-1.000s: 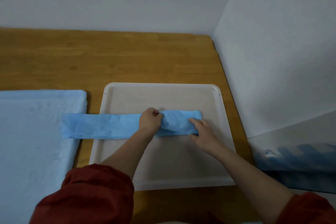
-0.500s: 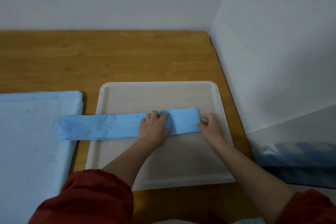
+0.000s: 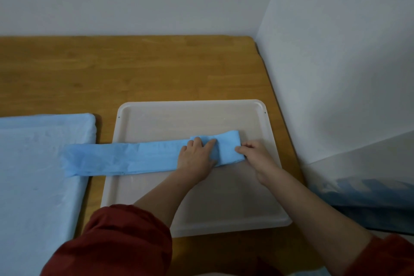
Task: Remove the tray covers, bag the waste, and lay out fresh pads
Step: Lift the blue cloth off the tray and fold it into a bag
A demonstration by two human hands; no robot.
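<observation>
Folded blue pad (image 3: 125, 159): across white tray (image 3: 190, 119), overhanging its left edge. Left hand (image 3: 197, 159) flat on it; right hand (image 3: 257, 157) apparently pinches its right end.

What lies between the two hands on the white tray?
Head view: only the folded end of the pad lies between the left hand and right hand, over the tray.

Wall (image 3: 336, 74) close right of white tray (image 3: 190, 102); covered tray (image 3: 33, 175) left; open tabletop (image 3: 134, 69) behind.
</observation>
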